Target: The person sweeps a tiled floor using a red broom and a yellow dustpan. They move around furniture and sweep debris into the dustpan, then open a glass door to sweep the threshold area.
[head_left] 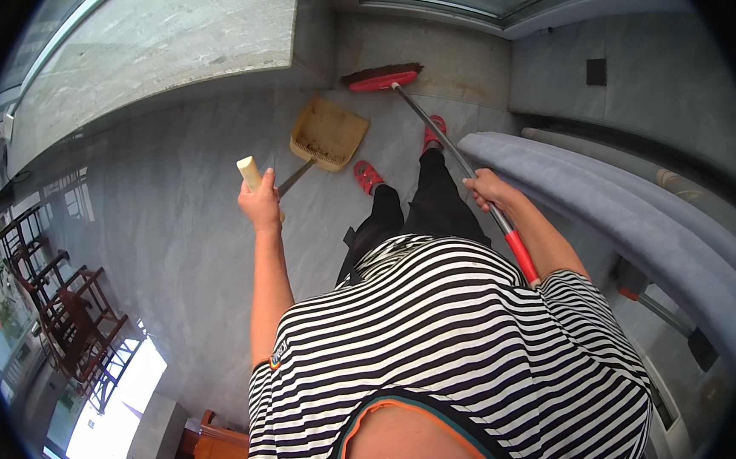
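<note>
The yellow dustpan (329, 133) lies on the grey floor (173, 216) in the upper middle of the frame, with some dirt inside. Just right of it is the red broom head (383, 78). The left hand (261, 201) is closed around the dustpan's pale handle (251, 173); the right hand (488, 188) grips the broom's metal pole (443, 137). To sweep well, I think the pan edge must stay flat on the floor and the strokes short. A red shoe (367, 177) stands near the pan.

Broom (443, 137) handle's end behind shirt, seemingly
</note>
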A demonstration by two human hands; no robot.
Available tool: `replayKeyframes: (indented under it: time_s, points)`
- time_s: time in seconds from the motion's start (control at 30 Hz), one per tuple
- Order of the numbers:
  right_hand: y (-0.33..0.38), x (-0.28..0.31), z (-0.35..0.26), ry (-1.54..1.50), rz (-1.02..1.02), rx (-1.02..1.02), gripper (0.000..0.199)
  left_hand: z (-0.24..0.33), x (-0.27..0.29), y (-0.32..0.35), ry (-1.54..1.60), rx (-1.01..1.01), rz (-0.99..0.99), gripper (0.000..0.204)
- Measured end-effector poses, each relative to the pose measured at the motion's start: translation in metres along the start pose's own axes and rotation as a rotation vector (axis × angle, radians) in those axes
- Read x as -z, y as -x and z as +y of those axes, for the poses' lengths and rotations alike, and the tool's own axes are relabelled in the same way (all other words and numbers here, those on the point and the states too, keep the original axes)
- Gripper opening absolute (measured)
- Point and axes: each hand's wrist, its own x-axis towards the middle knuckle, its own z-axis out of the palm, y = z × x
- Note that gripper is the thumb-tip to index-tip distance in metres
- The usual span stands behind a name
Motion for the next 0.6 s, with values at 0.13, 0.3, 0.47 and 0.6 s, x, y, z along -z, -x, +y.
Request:
replayKeyframes:
  time_s: [0.13, 0.3, 0.47, 0.6]
  points:
    - [0.025, 0.017, -0.004, -0.24, -0.095, 0.012, 0.024, -0.008, 0.003, -0.002, 0.012, -0.008, 0.009, 0.021]
    - [0.002, 0.009, -0.076, -0.603, -0.34, 0.101, 0.025, -0.006, 0.0, -0.002, -0.015, -0.014, 0.015, 0.021]
    - [-0.061, -0.001, -0.125, -0.546, -0.207, 0.044, 0.028, -0.007, -0.011, 0.001, -0.023, -0.011, 0.024, 0.021]
    - [-0.088, -0.001, -0.097, -0.192, -0.003, 0.112, 0.031, -0.007, -0.018, 0.004, 0.013, -0.025, 0.023, 0.022]
